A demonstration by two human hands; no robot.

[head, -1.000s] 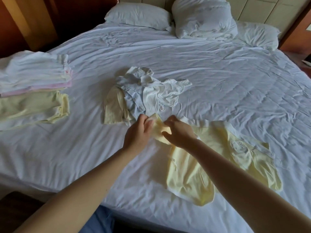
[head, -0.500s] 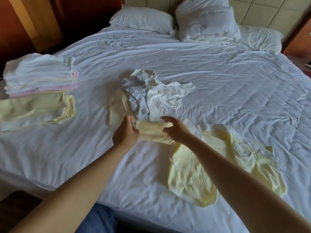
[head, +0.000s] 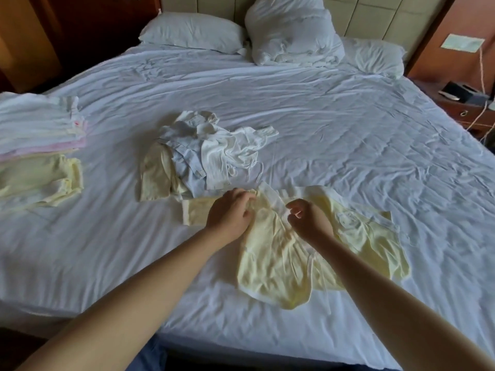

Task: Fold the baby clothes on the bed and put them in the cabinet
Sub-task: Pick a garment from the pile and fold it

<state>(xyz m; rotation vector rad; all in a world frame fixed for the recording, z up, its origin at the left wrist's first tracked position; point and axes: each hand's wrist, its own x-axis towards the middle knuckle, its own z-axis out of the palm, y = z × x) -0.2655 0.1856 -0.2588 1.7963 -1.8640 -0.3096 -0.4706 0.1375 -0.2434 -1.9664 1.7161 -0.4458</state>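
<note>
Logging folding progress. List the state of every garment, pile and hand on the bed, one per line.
yellow top: spread out, unfolded, one sleeve stretched sideways.
loose heap: crumpled, unfolded.
white-pink stack: folded, stacked.
yellow folded pile: folded, beside that stack.
left hand: grips the yellow top's shoulder.
right hand: fingers curled at its neckline; hold unclear.

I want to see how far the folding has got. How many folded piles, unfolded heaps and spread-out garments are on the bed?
Folded piles: 2, the white-and-pink stack and the yellow pile
Unfolded heaps: 1, the unfolded heap
Spread-out garments: 1, the yellow garment
Total: 4
</note>
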